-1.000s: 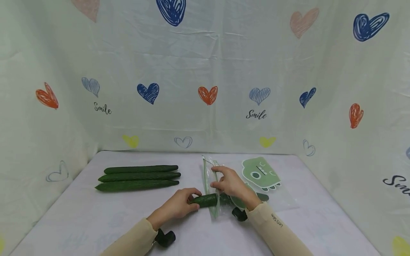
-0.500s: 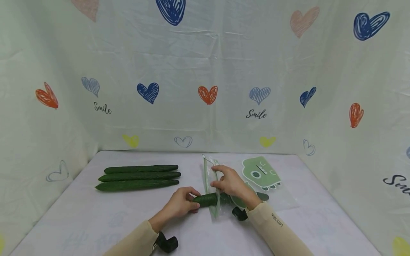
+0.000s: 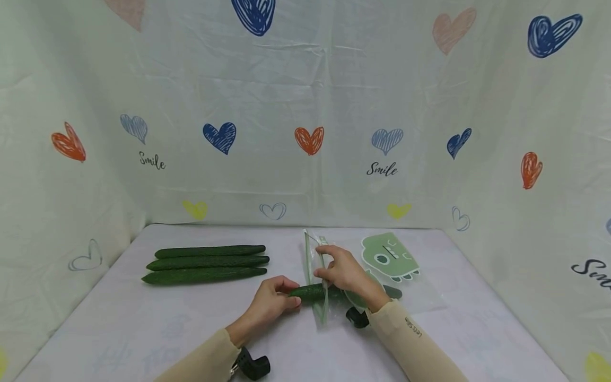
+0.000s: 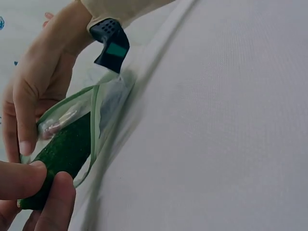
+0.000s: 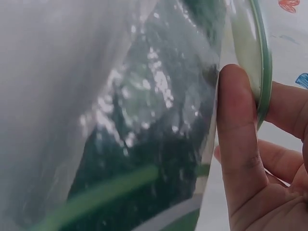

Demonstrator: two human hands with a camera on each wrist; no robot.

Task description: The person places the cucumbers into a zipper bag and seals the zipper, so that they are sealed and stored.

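Observation:
My left hand (image 3: 267,307) pinches the outer end of a dark green cucumber (image 3: 305,292) between thumb and fingers. The cucumber's far part lies inside a clear zip bag (image 3: 390,259) with green seal strips and a green cartoon animal print. In the left wrist view the cucumber (image 4: 67,149) passes through the bag's parted mouth. My right hand (image 3: 347,273) holds the upper rim of that mouth. Up close in the right wrist view, the thumb (image 5: 236,120) presses the plastic with the green strip (image 5: 264,62) between it and the fingers; dark cucumber shows through the film.
Three more cucumbers (image 3: 207,262) lie side by side at the left back of the white-covered table (image 3: 167,329). A white cloth backdrop (image 3: 267,175) with printed hearts stands behind and at the sides. Black wrist-camera mounts (image 3: 255,367) sit under the wrists.
My left hand has shifted slightly to the right, pushing the cucumber farther into the bag. The right hand stays at the bag's rim, almost still.

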